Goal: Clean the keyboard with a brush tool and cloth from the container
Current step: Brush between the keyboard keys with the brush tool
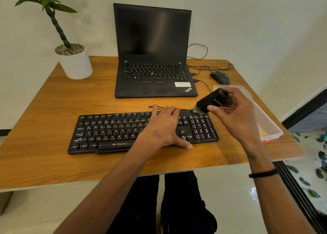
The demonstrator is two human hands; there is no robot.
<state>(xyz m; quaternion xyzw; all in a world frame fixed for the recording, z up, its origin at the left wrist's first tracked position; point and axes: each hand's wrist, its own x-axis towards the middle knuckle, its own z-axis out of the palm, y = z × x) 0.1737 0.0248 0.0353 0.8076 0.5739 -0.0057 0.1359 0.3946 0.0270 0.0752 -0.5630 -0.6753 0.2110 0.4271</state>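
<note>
We see a wooden table (pixel 53 120) carrying everything. At the back centre an open black laptop (pixel 154 56), screen dark. Back left, a potted plant (pixel 73 60) in a white pot. Front centre, the black keyboard (pixel 109 131), lying flat and parallel to the table's near edge. At the right edge, a clear plastic container (pixel 265 120), partly hidden behind the right arm, something yellow visible inside. Black mouse (pixel 220 77) sits behind the container, right of the laptop.

Left hand (pixel 164 127) lies flat on the keyboard's right-centre keys, fingers straight and spread, thumb on the front edge, gripping nothing. Right hand (pixel 233 113) has fingers and thumb curled round the black brush tool (pixel 210 101), tilted with bristles down, at the keyboard's top right corner above the numpad. We cannot tell whether the bristles touch the keys.
</note>
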